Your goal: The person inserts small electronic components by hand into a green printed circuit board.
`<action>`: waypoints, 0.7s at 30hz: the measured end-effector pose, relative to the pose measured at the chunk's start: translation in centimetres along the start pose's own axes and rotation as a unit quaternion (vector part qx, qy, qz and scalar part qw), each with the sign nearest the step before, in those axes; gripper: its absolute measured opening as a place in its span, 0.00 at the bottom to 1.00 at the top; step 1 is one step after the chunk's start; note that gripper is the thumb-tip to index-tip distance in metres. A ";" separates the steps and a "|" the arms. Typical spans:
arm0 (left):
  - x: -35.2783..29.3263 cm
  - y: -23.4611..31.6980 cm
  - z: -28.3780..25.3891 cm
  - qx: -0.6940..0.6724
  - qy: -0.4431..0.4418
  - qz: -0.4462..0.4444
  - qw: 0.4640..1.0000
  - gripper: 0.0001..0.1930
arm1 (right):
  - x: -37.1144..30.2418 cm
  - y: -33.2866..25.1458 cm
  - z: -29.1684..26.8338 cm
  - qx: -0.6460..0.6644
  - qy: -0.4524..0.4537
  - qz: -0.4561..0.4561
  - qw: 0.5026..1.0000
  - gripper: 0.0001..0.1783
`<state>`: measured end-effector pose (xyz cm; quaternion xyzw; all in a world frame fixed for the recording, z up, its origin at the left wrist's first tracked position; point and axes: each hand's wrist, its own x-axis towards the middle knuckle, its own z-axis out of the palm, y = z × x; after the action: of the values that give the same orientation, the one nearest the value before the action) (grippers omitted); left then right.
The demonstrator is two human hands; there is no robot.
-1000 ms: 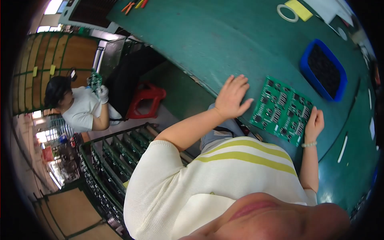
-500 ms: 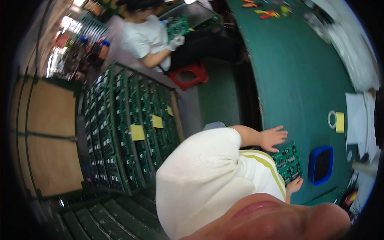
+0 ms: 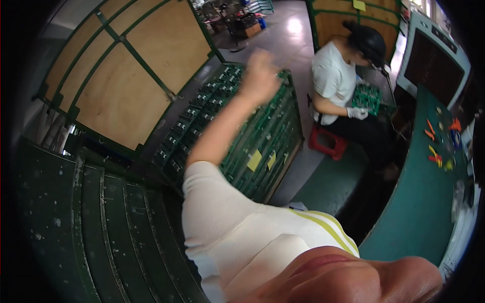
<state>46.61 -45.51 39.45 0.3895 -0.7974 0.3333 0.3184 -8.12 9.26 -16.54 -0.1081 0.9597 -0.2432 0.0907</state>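
Left of the fingers of the left hand: broad tan wooden panel, smooth, matt. Right of the fingers: grey floor, glossy. Below the fingers: slotted green rack, flecked finish; rectangular yellow paper note, matt.

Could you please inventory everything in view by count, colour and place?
Board rack: one, green, centre
Slatted rack: one, green, lower left
Paper slips: three, yellow, board rack and top
Wooden panels: two, tan, upper left and top
Co-worker: one, white top, upper right
Circuit board: one, green, co-worker's hands
Stool: one, red, under co-worker
Bench: one, green, right
Hand tools: several, mixed, on bench
Appliance: one, grey, top right
Striped top: one, cream, bottom
Left hand: one, bare, centre
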 end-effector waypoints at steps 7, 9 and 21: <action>-0.3 -31.7 -20.8 0.598 -0.165 -0.365 0.694 0.23 | -3.4 -12.5 6.3 0.024 -0.040 -0.053 0.997 0.25; -0.6 -35.1 -24.7 0.647 -0.174 -0.397 0.628 0.23 | -4.5 -15.0 7.6 0.026 -0.046 -0.064 0.997 0.25; -5.8 -43.2 -33.7 0.638 -0.143 -0.406 0.639 0.28 | -4.2 -34.8 16.6 0.050 -0.121 -0.228 0.965 0.25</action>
<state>93.85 -37.39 66.63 0.8233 -0.1840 0.5365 -0.0236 5.40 -26.94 -13.51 -0.3476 0.8783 -0.2900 0.1537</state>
